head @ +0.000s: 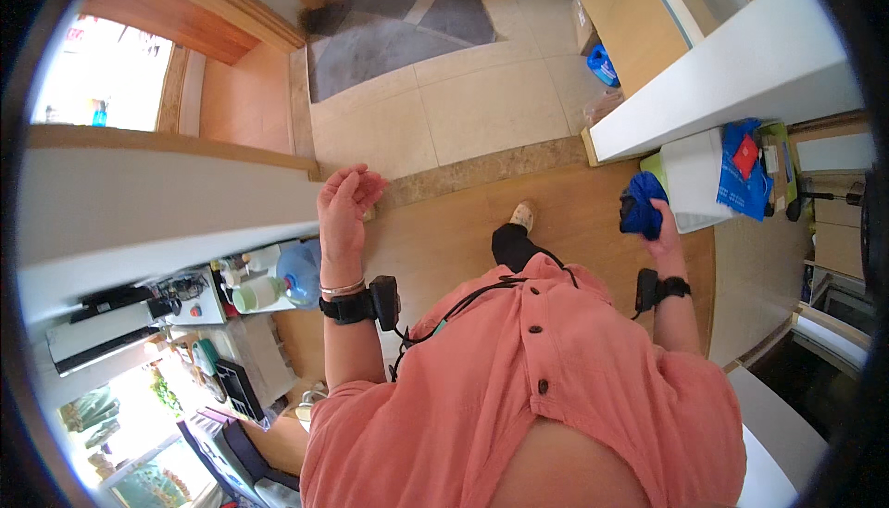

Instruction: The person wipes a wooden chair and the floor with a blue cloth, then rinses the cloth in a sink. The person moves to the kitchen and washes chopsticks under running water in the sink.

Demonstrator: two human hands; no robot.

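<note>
My left hand (345, 204) is raised at the left, near the end of a white wall, with its fingers loosely curled and nothing seen in it. At the right, my right hand (663, 231) grips a crumpled blue and black bundle (643, 206), whose kind I cannot tell. The bundle is close to a white bin (694, 178). A blue bag (742, 174) with a red packet (746, 156) on it lies beyond, to the right. Below me one foot in a light slipper (522, 216) is on the wooden floor.
A stone threshold (486, 169) divides the wooden floor from beige tiles. On the tiles lies a grey patterned mat (396, 32). A blue plastic bottle (603, 65) stands by the cabinet (635, 15). White walls (722, 70) flank the opening. A large water bottle (300, 275) is at the left.
</note>
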